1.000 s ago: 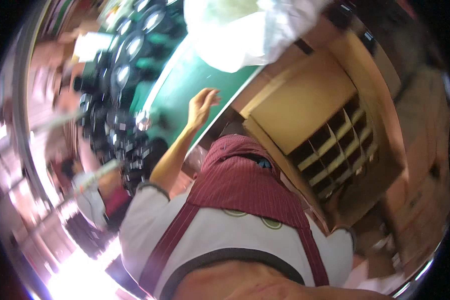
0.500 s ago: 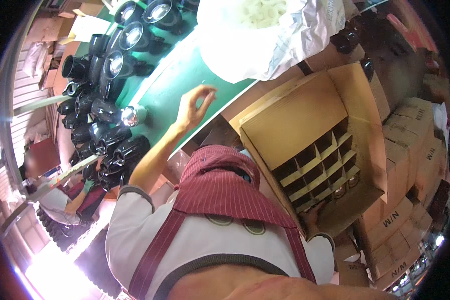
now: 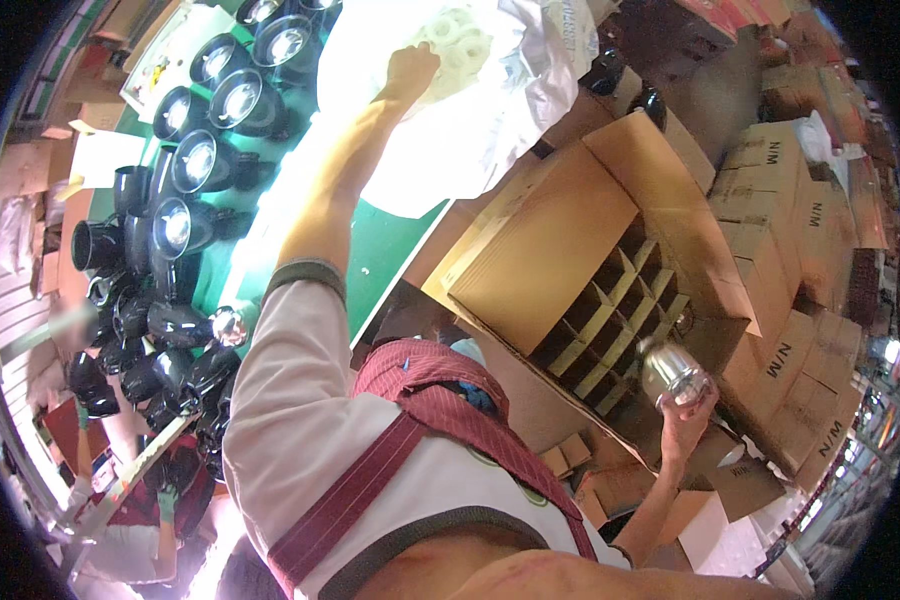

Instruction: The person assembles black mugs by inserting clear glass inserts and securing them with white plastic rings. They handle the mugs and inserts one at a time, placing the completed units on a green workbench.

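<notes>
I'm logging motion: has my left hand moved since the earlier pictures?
Yes. Against the green table, your left hand moved forward, to the pale rings in the white bag.

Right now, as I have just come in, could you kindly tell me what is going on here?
The person's right hand holds a shiny silvery vessel near an open cardboard carton divided into compartments. The left hand is at the pale rings in a white bag; whether it grips any is hard to tell. Black vessels crowd the left part of the green table.
</notes>
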Motion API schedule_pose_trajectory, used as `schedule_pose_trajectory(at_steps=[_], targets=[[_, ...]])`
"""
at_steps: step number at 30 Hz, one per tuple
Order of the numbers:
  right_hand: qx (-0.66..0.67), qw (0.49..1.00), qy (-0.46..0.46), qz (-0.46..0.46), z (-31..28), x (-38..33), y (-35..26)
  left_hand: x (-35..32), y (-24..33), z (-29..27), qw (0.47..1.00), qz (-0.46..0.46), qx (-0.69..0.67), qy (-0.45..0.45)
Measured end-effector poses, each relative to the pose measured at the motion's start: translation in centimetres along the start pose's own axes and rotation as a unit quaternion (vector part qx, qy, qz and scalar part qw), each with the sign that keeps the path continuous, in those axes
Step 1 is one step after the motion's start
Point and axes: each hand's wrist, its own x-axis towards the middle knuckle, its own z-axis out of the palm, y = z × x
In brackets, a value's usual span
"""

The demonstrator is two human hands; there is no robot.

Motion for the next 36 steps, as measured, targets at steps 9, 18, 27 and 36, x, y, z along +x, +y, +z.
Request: schedule_pose_trajectory(at_steps=[9, 18, 27, 36], targets=[[0.583, 0.782, -0.213, 0.050, 17.0, 1.0, -17.7, -19.4, 0.3, -11.5, 0.792, 0.011, -0.549, 0.268], [0.492, 0.786, -0.322, -0.193, 26.0, -3.6, -30.9, -38.2, -3.2, -20.1, 0.718, -0.176, -0.559, 0.374], [0.538, 0.674, -0.483, -0.153, 32.7, -8.6, -34.6, -44.1, -6.2, -18.6, 0.703, -0.261, -0.507, 0.425], [0.437, 0.724, -0.404, -0.348, 36.9, -11.0, -39.0, -44.3, -10.2, -15.7, 0.610, -0.286, -0.592, 0.442]])
